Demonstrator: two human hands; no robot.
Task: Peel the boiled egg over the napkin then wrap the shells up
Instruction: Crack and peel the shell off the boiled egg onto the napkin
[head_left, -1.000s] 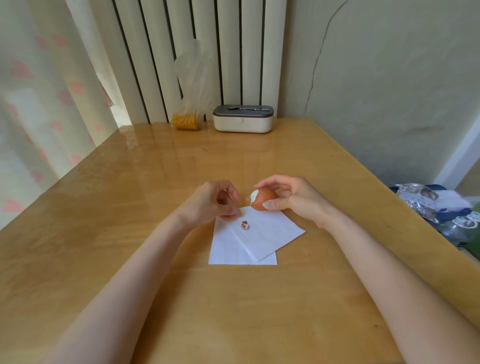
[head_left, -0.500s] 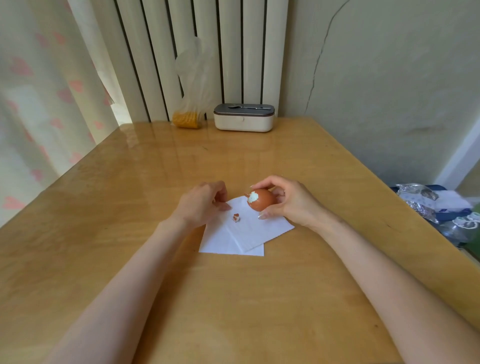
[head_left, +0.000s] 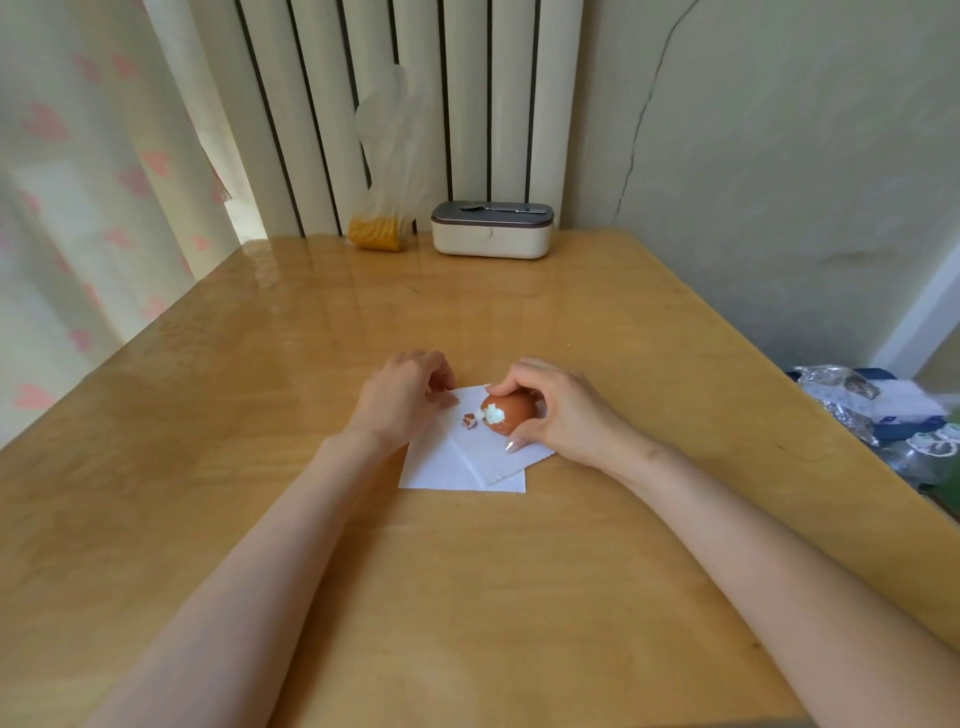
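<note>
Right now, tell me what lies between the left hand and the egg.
In the head view, shell bits on the white napkin lie between the left hand and egg.

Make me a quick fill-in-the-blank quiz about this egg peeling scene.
1. The egg is held in the ____ hand.
2. The napkin is coloured ____.
3. The shell bit lies on the ____.
4. The left hand rests on the napkin's ____ edge.

Missing words: right; white; napkin; left

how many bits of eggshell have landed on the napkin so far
1 clearly: a small brown shell piece on the napkin, just left of the egg in the right hand. A pale fleck beside it could be a second; others may be hidden beneath either hand.
</note>
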